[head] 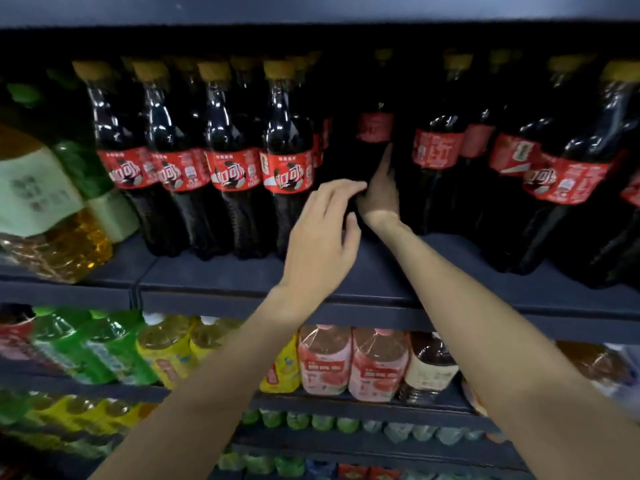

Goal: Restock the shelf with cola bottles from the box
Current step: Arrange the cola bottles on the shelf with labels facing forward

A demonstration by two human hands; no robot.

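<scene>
While both arms reach mid-frame, right hand point(379, 194) lies flat w/ straight fingers against a recessed cola bottle point(372, 147) on the shelf point(242, 271), left hand point(323, 233) beside it, fingers relaxed, holding nothing.

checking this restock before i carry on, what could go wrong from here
1. The right hand pushes a dark cola bottle with a red label deep into a gap; neighbouring yellow-capped cola bottles stand close and might topple.
2. The left hand hovers open, so it may not steady anything.
</scene>
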